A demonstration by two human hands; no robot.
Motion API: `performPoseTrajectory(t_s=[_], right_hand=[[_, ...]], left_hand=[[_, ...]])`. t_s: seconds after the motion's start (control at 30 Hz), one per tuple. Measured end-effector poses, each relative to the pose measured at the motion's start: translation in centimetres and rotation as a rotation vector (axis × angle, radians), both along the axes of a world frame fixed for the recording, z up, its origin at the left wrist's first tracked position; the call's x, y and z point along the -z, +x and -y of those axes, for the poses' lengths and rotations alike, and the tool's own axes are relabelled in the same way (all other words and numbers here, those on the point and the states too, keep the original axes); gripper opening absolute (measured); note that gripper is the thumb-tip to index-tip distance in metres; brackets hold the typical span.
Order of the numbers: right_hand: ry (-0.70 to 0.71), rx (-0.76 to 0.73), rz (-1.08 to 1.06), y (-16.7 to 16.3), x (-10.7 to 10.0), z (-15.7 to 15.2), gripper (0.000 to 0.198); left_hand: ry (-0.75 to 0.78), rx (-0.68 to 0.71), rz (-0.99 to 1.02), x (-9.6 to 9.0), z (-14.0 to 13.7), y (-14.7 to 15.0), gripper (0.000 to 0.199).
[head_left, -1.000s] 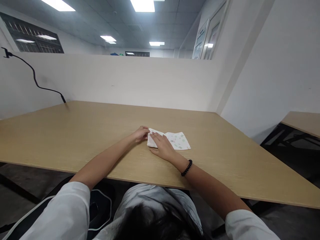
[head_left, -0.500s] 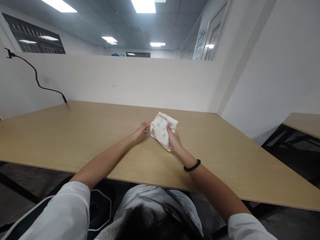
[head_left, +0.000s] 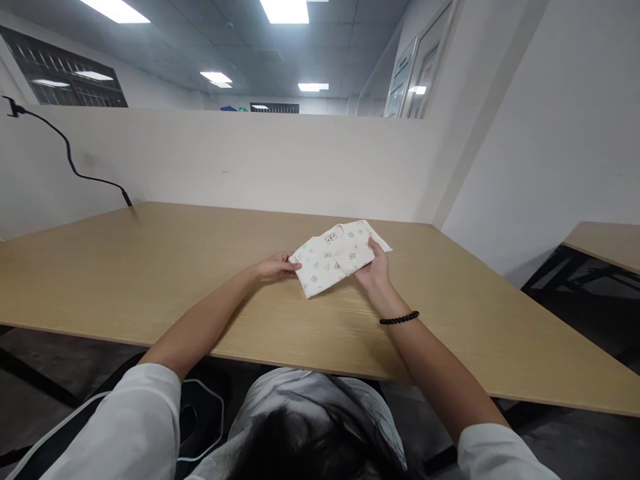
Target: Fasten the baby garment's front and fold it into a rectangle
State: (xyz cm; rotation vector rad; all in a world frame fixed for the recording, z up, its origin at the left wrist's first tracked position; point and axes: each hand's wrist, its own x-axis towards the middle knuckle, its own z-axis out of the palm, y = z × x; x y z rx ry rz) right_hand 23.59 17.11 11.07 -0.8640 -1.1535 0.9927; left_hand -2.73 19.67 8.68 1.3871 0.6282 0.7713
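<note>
A white cloth [head_left: 325, 263] with small green and brown printed figures is stretched sideways between my hands, just above the table. It looks folded, with a crease or overlap near its middle. My left hand [head_left: 277, 267] pinches its left end, thumb on top and fingers underneath. At the right end, my right hand [head_left: 376, 267] grips it with the thumb lying over the print and the other fingers mostly hidden below. A black beaded bracelet [head_left: 399, 319] circles my right wrist.
The wooden table [head_left: 200, 240] reaches back to a low white partition [head_left: 280, 167]. On the far left, a black gooseneck phone holder [head_left: 70, 150] rises from the table's back edge. Another table [head_left: 607, 243] stands off to the right.
The cloth has opened out from a compact bundle into a longer strip. My left hand, beside it before, now holds its left end. My right hand has moved right and turned.
</note>
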Motion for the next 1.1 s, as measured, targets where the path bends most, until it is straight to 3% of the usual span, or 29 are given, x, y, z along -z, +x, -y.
performPoseTrajectory(t_s=[0.17,0.27,0.4,0.53,0.7,0.83,0.97,1.1], right_hand=[[-0.22,0.065,-0.084,2.3,0.7,-1.1,0.033],[-0.41,-0.01,-0.08,3.1,1.1,-1.1,0.014],[-0.552,-0.138,-0.046,3.4,1.7,-0.8,0.006],[-0.63,-0.18,0.102,3.0,2.3,-0.7,0.01],[-0.586,-0.067,0.293,2.5,3.0,-1.1,0.004],[-0.533,-0.025,0.386,2.7,3.1,-1.5,0.009],[-0.464,0.14,0.717,3.4,3.4,-1.5,0.023],[-0.111,0.43,1.114,2.8,3.7,-0.7,0.043]], left_hand=[[-0.055,-0.245,0.038,0.7,-1.8,-1.0,0.029],[-0.066,-0.371,0.021,1.2,-2.5,-1.4,0.019],[-0.122,-0.388,-0.035,1.3,-2.7,-1.5,0.021],[-0.131,-0.347,-0.127,1.3,-2.5,-1.5,0.027],[-0.062,-0.414,-0.275,1.5,-2.2,-1.6,0.027],[0.052,-0.509,-0.585,1.4,-1.9,-1.6,0.017],[0.391,-0.514,-0.992,1.0,-1.3,-1.4,0.02],[0.806,-0.607,-1.127,0.7,-0.2,-0.1,0.036]])
